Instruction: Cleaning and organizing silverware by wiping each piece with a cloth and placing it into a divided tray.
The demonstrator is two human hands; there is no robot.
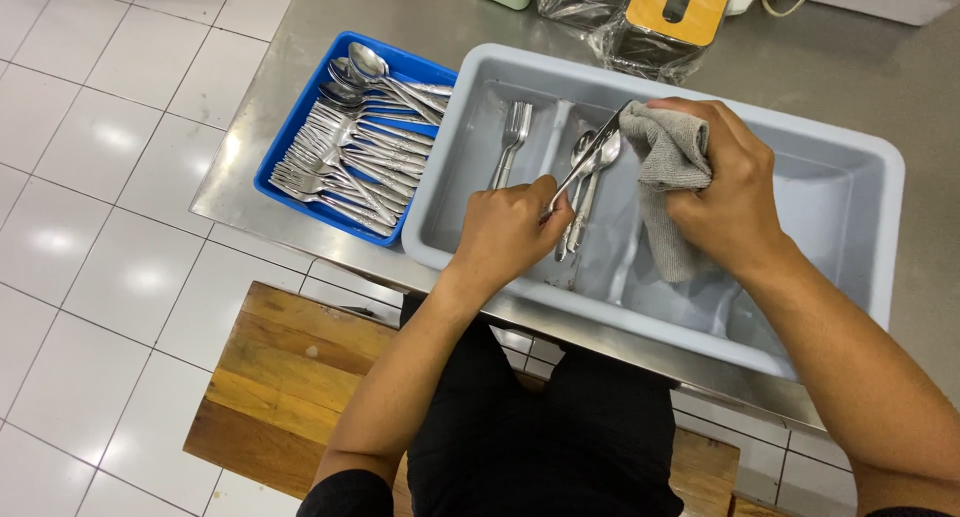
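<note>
Cloth (668, 155) clamped in my right hand (728, 192), left hand (508, 232) pinching a utensil (585, 162); that thin hold could slip into the tub (860, 167).

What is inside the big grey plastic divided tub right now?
Inside the grey plastic divided tub: forks in the left compartment, spoons in the next. The grey cloth and both hands cover part of the compartments beyond.

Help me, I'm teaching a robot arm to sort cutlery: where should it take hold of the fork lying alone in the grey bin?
Grip the fork at its narrow handle, coming from straight above. It lies flat, tines toward the far wall, apart from the spoons.
</note>
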